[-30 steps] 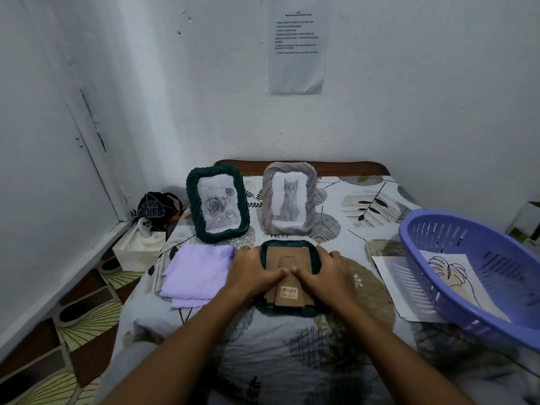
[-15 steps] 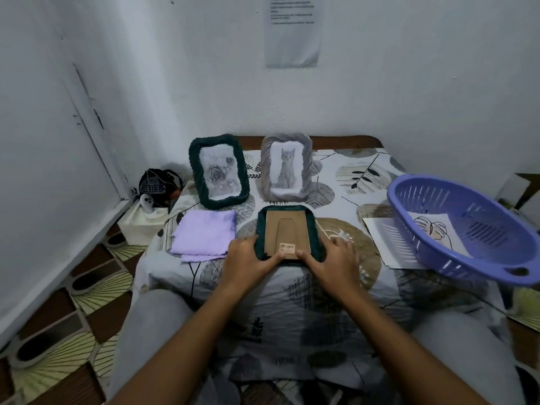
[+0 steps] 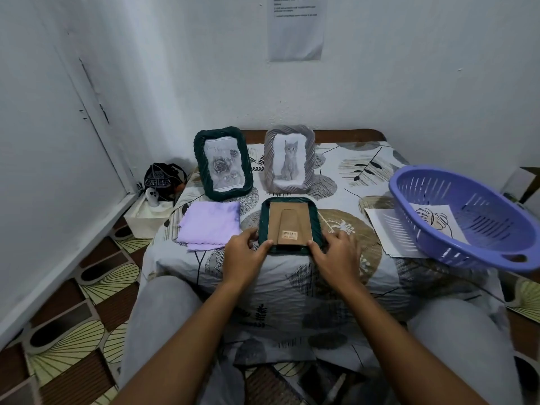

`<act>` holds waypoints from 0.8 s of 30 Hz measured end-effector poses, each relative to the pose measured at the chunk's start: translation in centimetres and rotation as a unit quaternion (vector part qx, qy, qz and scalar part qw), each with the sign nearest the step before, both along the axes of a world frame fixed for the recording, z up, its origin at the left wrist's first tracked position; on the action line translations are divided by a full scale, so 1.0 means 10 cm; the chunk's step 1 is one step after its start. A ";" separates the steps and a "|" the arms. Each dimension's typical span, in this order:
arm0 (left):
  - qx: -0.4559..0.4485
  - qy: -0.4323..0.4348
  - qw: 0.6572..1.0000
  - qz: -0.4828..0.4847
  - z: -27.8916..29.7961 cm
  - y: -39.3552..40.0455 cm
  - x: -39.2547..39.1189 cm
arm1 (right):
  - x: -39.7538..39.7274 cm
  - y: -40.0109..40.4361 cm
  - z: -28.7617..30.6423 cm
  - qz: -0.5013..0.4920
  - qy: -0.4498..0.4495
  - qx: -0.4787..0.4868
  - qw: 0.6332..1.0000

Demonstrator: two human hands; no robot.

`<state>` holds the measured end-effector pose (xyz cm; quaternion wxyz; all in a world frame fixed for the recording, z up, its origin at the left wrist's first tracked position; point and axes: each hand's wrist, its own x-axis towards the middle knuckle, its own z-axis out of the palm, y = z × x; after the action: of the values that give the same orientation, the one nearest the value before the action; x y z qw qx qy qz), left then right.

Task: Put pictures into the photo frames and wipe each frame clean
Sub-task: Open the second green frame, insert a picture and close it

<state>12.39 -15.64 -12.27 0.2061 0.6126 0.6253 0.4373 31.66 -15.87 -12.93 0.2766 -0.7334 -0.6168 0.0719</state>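
At lower centre, the left hand (image 3: 247,254) and right hand (image 3: 336,254) pinch the near corners of the face-down green frame (image 3: 264,229), probably seating its backing. Beyond, at upper centre, two filled frames (image 3: 223,163) stand upright, seemingly finished.

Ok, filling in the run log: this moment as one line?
step: frame handling | left hand: grips face-down green frame near corner | right hand: grips other near corner | cloth: untouched

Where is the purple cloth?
The purple cloth lies flat on the table's left side, before the rose frame, left of the face-down frame.
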 end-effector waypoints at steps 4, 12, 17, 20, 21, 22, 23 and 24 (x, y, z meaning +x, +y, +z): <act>-0.010 0.013 0.999 0.039 0.05 0.04 0.08 | -0.03 0.01 0.02 -0.015 0.015 0.004 1.000; -0.033 0.011 0.994 0.101 0.05 0.09 0.19 | -0.08 0.06 -0.01 -0.053 0.063 0.021 0.996; -0.031 0.005 0.992 0.124 0.05 0.09 0.24 | -0.13 0.05 -0.01 -0.066 0.063 0.023 0.996; -0.034 -0.002 0.990 0.137 0.06 0.09 0.25 | -0.15 0.06 -0.03 -0.072 0.069 0.026 0.995; -0.035 -0.007 0.989 0.140 0.05 0.09 0.25 | -0.16 0.06 -0.03 -0.074 0.072 0.030 0.994; -0.034 -0.011 0.989 0.143 0.05 0.10 0.26 | -0.17 0.06 -0.03 -0.076 0.074 0.034 0.994; -0.034 -0.013 0.989 0.146 0.04 0.10 0.26 | -0.18 0.06 -0.03 -0.079 0.073 0.036 0.994; -0.034 -0.013 0.988 0.148 0.03 0.11 0.26 | -0.18 0.06 -0.03 -0.083 0.071 0.039 0.993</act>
<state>14.99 -14.54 -11.99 0.1680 0.4999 0.7209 0.4496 29.82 -15.29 -13.21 0.3527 -0.7637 -0.5352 0.0768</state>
